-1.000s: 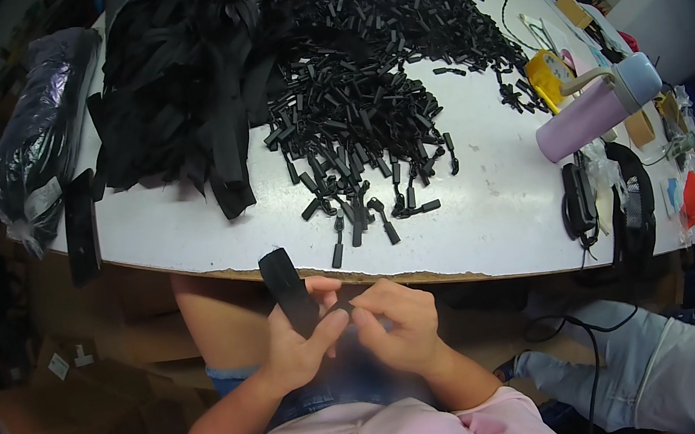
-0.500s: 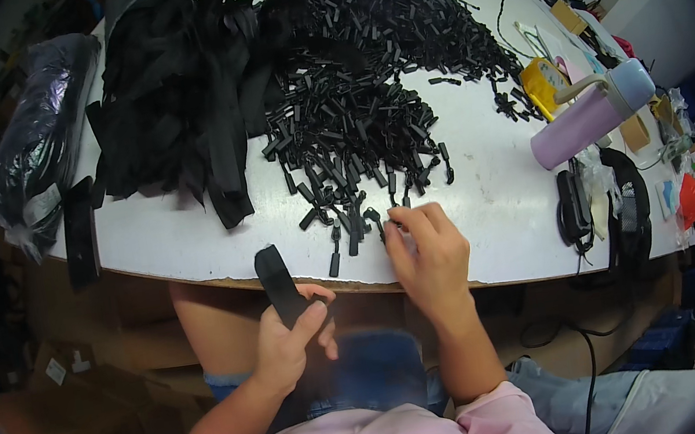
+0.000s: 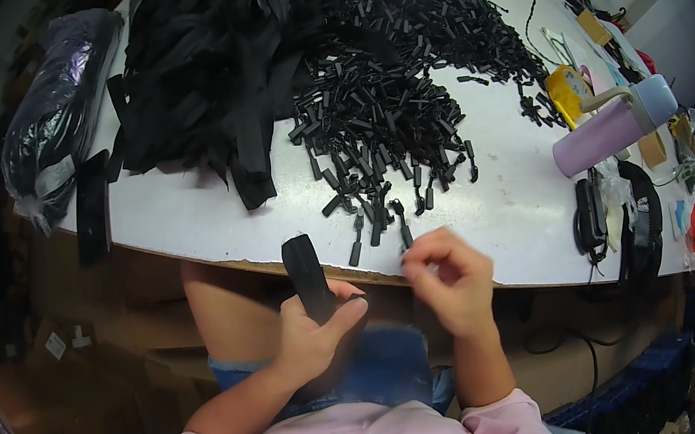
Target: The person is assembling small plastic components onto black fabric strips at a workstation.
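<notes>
My left hand (image 3: 317, 329), below the table's front edge, is closed on a black strip (image 3: 305, 267) that looks like zipper tape. The strip's blunt end points up; its lower part is hidden in the fingers. At the table's edge, my right hand (image 3: 452, 278) is pinched, with its fingertips at the lower end of a black zipper slider (image 3: 403, 225) with a long pull. Beyond it spreads a loose pile of such zipper sliders (image 3: 378, 115). A heap of similar black strips (image 3: 196, 87) lies at the back left.
A plastic-wrapped bundle (image 3: 58, 115) lies at the far left of the white table (image 3: 189, 226). On the right stand a lilac bottle (image 3: 598, 137) and a yellow tape roll (image 3: 566, 93), with a black strap (image 3: 639, 220) nearer. Cardboard boxes (image 3: 53, 400) sit below left.
My right hand has drawn back toward me, bringing a zipper slider away from the pile's near edge. My left hand still holds the strip. The whole view has shifted slightly.
</notes>
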A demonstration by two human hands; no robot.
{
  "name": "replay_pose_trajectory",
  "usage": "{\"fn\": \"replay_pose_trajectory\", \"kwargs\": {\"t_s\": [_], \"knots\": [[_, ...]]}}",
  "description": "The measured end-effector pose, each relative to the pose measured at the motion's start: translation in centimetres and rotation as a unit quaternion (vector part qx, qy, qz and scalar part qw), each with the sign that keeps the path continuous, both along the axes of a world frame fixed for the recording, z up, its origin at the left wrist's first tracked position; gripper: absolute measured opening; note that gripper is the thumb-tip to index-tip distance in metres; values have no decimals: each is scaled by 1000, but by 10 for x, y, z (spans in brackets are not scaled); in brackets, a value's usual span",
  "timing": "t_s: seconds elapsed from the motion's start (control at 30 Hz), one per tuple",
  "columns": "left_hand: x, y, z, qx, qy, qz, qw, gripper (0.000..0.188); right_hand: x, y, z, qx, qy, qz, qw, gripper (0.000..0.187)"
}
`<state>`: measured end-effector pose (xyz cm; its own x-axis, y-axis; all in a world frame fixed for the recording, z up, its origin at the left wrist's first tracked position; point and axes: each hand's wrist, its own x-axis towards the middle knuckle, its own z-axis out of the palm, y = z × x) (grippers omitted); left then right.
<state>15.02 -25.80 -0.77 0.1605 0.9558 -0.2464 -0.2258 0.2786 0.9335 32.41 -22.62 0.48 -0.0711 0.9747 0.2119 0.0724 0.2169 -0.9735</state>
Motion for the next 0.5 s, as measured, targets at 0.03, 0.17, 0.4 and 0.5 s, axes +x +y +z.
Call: {"fn": "replay_pose_trajectory", "kwargs": {"t_s": [0.03, 0.17, 0.4, 0.5], "knots": [[0, 0, 1, 28, 21, -2, 999, 12, -6, -6, 2, 10, 4, 45, 999, 12], [2, -2, 3, 55, -1, 8, 998, 11, -19, -14, 10, 8, -32, 66, 997, 16], [-2, 0, -2, 154, 93, 3, 984, 11, -17, -10, 7, 92, -103, 101, 985, 15], [-1, -3, -3, 113, 52, 14, 992, 14, -20, -11, 4, 138, -148, 90, 975, 15]]}}
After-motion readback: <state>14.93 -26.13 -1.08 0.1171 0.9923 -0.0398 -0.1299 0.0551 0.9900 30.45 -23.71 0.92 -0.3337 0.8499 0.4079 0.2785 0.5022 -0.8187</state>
